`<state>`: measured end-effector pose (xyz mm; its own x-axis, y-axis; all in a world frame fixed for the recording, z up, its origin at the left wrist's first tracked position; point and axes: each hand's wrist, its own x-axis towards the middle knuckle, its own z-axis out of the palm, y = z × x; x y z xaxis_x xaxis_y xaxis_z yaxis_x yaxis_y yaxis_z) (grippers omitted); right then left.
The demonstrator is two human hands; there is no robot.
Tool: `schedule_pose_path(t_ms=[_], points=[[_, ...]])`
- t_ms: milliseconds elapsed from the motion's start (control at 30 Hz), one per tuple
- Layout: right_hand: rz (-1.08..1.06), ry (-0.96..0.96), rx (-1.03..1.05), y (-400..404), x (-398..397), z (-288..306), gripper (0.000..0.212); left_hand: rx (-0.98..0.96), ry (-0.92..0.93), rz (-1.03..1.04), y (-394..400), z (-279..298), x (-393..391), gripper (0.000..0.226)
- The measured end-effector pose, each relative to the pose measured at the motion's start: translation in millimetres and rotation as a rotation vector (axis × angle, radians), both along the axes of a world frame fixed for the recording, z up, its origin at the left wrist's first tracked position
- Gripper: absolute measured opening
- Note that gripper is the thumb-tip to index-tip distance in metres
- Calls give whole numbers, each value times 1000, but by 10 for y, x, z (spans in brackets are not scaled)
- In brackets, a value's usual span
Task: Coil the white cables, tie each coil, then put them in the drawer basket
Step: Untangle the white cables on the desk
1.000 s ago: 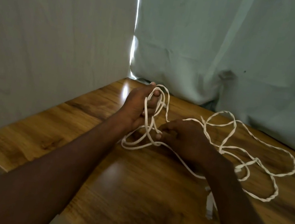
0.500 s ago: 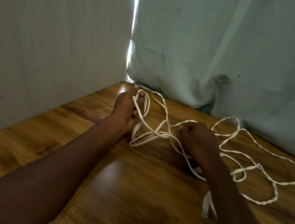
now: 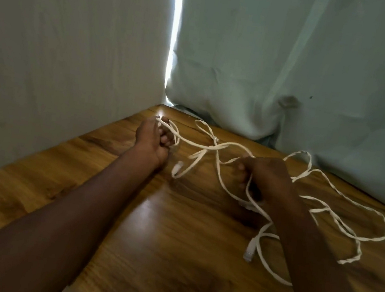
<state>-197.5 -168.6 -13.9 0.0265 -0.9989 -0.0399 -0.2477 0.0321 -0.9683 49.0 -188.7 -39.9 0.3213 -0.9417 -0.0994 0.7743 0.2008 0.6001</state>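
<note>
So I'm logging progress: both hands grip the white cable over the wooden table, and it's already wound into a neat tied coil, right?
Not quite. The head view shows the left hand and right hand gripping the white cable over the wooden table, but it sprawls in loose, untied loops.

dim | daylight via curtain gap (image 3: 172,44) | glare on table (image 3: 153,204) | soft blur
</note>
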Motion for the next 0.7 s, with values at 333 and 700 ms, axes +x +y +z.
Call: schedule_pose_path(t_ms=[333,700], points=[[10,-871,254,-138,-84,24,22,-34,78,-5,-18,-17,35,40],[278,-1611,-13,-129,-321,110,37,1,-64,41,10,4,37,41]])
